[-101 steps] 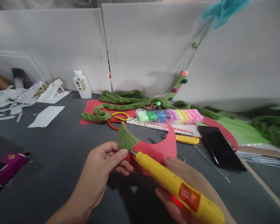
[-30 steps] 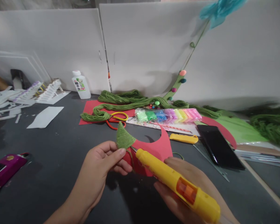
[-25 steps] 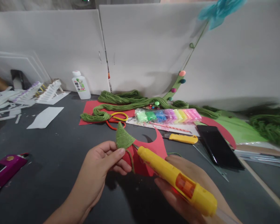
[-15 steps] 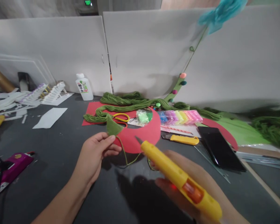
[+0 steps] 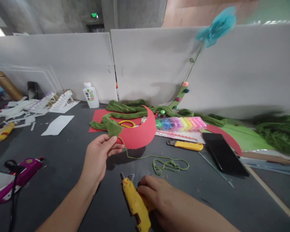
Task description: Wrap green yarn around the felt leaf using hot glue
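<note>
My left hand [image 5: 99, 154] pinches a red paper crescent [image 5: 140, 133] by its tip, which is wrapped in green yarn [image 5: 113, 127]. It holds the crescent a little above the dark table. A loose green strand [image 5: 164, 162] trails from the tip down to a small tangle on the table. My right hand [image 5: 159, 196] is low at the front, fingers curled on a yellow glue gun [image 5: 135, 203] that lies on the table with its nozzle pointing away from me.
A yellow box cutter [image 5: 186, 145], black phone [image 5: 223, 153], packets of coloured clay [image 5: 178, 122], scissors [image 5: 127, 123] and green yarn skeins [image 5: 132, 108] lie behind. A pink glue gun [image 5: 16, 175] lies at the left. A white bottle [image 5: 90, 95] stands by the white boards.
My right hand has brought the yellow glue gun down from the crescent's tip onto the table. My left hand lifted and turned the crescent. The view tilted up.
</note>
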The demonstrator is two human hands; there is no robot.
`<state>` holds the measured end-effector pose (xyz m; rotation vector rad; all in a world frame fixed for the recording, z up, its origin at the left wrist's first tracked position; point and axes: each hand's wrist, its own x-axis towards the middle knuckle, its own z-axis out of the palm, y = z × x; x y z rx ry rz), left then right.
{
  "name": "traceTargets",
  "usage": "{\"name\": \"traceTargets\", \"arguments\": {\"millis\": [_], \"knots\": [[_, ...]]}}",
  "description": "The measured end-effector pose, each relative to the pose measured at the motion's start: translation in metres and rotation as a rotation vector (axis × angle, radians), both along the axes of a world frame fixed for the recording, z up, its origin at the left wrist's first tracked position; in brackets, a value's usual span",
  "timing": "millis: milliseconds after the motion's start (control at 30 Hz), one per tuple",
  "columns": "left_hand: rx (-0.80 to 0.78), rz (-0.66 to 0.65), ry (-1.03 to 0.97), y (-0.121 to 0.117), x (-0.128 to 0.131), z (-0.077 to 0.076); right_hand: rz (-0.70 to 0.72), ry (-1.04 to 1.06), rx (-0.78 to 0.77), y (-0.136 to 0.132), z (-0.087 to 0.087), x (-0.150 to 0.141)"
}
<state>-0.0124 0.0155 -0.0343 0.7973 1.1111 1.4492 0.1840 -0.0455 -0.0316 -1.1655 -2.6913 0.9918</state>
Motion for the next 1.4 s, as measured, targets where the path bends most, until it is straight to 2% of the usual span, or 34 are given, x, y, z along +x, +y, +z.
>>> {"name": "traceTargets", "arguments": {"millis": [100,167,233,300,400,467,500,533,600,667,733,867,967,1067,1167,1233,1300,1333,1400], "knots": [[0.000,-0.019,-0.014,-0.006,0.002,0.006,-0.060,0.084,0.104,0.005,0.007,0.002],[-0.016,-0.052,-0.039,-0.011,0.005,0.010,-0.218,0.210,0.167,0.012,0.013,-0.002],[-0.033,-0.079,-0.059,-0.016,0.007,0.013,-0.403,0.335,0.133,0.020,0.015,-0.009],[-0.029,-0.085,-0.053,-0.019,0.009,0.014,-0.529,0.484,-0.002,0.028,0.014,-0.021],[0.009,-0.072,0.011,-0.020,0.007,0.016,-0.541,0.784,-0.318,0.034,0.009,-0.039],[0.043,-0.055,0.068,-0.020,0.004,0.016,-0.534,0.853,-0.485,0.035,0.012,-0.045],[0.060,-0.043,0.093,-0.019,0.002,0.017,-0.542,0.821,-0.506,0.035,0.016,-0.046],[0.076,-0.031,0.115,-0.018,0.000,0.017,-0.558,0.763,-0.477,0.034,0.022,-0.044],[0.108,-0.013,0.157,-0.016,-0.004,0.019,-0.563,0.627,-0.270,0.035,0.038,-0.034],[0.139,0.012,0.214,-0.015,-0.008,0.020,-0.541,0.542,-0.089,0.038,0.053,-0.015],[0.155,0.051,0.296,-0.013,-0.011,0.023,-0.557,0.454,-0.005,0.044,0.064,0.009],[0.122,0.092,0.463,-0.014,-0.016,0.025,-0.577,0.278,0.111,0.058,0.072,0.051],[0.048,-0.044,0.494,-0.016,-0.016,0.025,-0.661,0.242,0.277,0.067,0.071,0.065],[-0.007,-0.165,0.457,-0.019,-0.012,0.024,-0.652,0.111,0.370,0.072,0.069,0.070],[-0.023,-0.184,0.448,-0.023,-0.008,0.025,-0.556,-0.031,0.385,0.068,0.069,0.070],[-0.035,-0.189,0.457,-0.024,-0.007,0.025,-0.566,0.015,0.487,0.059,0.073,0.064],[-0.043,-0.195,0.460,-0.026,-0.005,0.026,-0.644,0.124,0.607,0.047,0.076,0.051],[-0.046,-0.201,0.458,-0.026,-0.004,0.026,-0.626,0.189,0.649,0.042,0.075,0.042],[-0.054,-0.231,0.453,-0.028,-0.001,0.025,-0.567,0.268,0.627,0.033,0.071,0.023]]}}
